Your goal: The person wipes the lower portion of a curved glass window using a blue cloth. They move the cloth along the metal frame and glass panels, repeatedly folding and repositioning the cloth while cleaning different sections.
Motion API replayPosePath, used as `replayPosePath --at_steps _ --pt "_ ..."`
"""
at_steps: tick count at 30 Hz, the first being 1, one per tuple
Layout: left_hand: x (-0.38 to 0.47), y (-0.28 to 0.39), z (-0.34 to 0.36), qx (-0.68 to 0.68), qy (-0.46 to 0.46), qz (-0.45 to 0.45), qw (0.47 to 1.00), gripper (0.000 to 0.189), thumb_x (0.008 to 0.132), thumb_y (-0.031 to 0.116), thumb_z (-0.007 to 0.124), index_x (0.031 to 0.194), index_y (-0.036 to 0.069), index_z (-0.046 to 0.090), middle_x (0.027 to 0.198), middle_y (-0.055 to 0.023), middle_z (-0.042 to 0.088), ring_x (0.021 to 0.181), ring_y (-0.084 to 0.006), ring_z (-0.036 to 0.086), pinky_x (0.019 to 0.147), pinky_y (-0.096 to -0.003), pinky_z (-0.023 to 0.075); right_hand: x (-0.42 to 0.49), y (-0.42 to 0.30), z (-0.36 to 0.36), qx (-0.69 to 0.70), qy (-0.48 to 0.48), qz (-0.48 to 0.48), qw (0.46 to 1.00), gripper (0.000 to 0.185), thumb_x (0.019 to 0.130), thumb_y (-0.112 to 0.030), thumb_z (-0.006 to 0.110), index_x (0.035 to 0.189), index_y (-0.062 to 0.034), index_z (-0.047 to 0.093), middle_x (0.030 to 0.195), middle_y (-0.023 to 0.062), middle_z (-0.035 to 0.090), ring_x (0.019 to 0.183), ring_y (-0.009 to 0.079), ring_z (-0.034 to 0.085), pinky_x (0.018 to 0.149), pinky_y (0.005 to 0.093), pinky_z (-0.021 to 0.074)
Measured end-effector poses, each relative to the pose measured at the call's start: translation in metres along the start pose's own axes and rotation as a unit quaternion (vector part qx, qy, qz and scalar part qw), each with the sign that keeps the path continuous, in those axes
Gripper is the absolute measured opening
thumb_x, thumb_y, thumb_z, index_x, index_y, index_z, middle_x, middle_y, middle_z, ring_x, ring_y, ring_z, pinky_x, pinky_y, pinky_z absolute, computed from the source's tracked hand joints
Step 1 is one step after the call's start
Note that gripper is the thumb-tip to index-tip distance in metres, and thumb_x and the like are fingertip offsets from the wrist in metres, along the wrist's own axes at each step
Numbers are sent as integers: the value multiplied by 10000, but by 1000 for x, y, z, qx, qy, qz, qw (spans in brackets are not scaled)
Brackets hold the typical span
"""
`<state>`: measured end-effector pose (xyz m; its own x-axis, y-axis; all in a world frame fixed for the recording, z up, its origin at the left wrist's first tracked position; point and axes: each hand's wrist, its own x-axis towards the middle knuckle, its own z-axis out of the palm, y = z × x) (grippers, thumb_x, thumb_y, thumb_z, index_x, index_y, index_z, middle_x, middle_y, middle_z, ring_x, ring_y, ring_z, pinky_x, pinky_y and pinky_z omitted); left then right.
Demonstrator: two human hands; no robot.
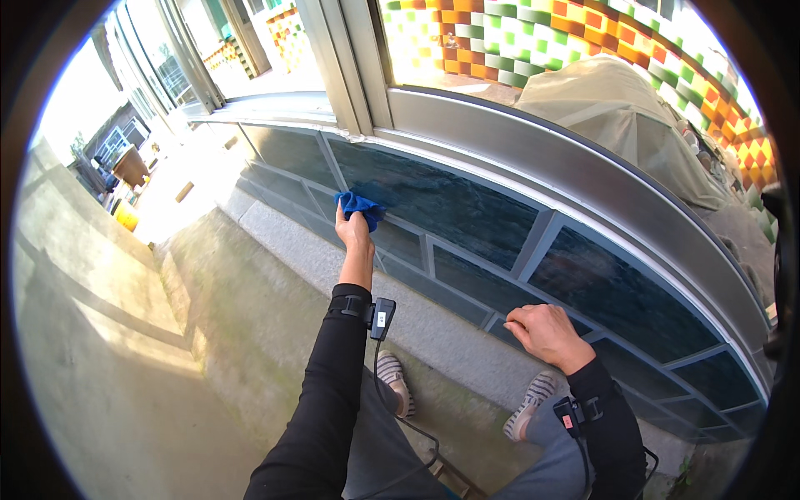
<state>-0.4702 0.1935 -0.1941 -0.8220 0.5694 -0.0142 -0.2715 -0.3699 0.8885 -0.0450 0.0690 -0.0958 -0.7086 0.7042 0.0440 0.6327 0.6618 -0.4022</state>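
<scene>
My left hand [354,232] grips a crumpled blue cloth [361,209] against the low wall of dark, glossy tiles [437,194], near a pale grout joint. The arm is stretched forward, and some of the fingers are hidden by the cloth. Lower on the right, my right hand [549,332] is loosely curled, its back towards me, in front of the lower rows of tiles. Nothing shows in it; whether it touches the wall I cannot tell. Above the tiles runs the metal window frame [500,125].
A grey stone ledge [425,319] follows the wall's foot, near my striped shoes [395,378]. Black devices [382,319] with cables are strapped to both forearms. Behind the glass lies a draped cover [600,106]. A yellow container [127,214] and a brown pot [130,165] stand far left.
</scene>
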Motion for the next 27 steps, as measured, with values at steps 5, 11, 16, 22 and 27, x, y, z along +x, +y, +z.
replayPosePath --at_steps 5,11,16,22,27 --pt "-26 1 5 28 -5 -22 999 168 946 62 654 1110 25 669 943 -51 719 779 -161 688 708 -297 551 2 -3 1 -6 -8 -5 1000 178 968 -225 667 987 -70 753 896 132 734 879 359 703 778 474 548" --pt "-79 -4 16 35 -77 -33 996 157 1005 126 623 1102 6 652 949 -75 727 812 -174 701 708 -311 558 4 -3 5 -1 -7 -5 1000 176 962 -212 663 981 -61 752 886 138 732 881 368 702 789 478 546" --pt "-134 -11 24 59 -104 -50 992 523 950 223 757 1352 -11 518 1136 -94 650 954 -145 630 790 -281 540 4 1 9 -20 -21 -17 999 203 949 -215 677 993 -34 758 907 154 742 878 370 705 784 468 550" --pt "-197 -15 25 94 -186 -56 976 604 929 139 770 1413 3 434 1120 -92 581 959 -133 603 773 -274 539 3 2 7 -27 -29 -10 999 186 953 -205 660 986 -42 743 890 174 731 900 383 703 796 485 547" --pt "-234 -15 28 188 -268 -58 943 606 936 37 707 1434 -6 364 1247 -147 606 1108 -193 633 907 -318 551 4 1 6 -29 -43 -4 999 191 953 -208 662 988 -38 739 894 180 729 906 388 701 801 490 547"
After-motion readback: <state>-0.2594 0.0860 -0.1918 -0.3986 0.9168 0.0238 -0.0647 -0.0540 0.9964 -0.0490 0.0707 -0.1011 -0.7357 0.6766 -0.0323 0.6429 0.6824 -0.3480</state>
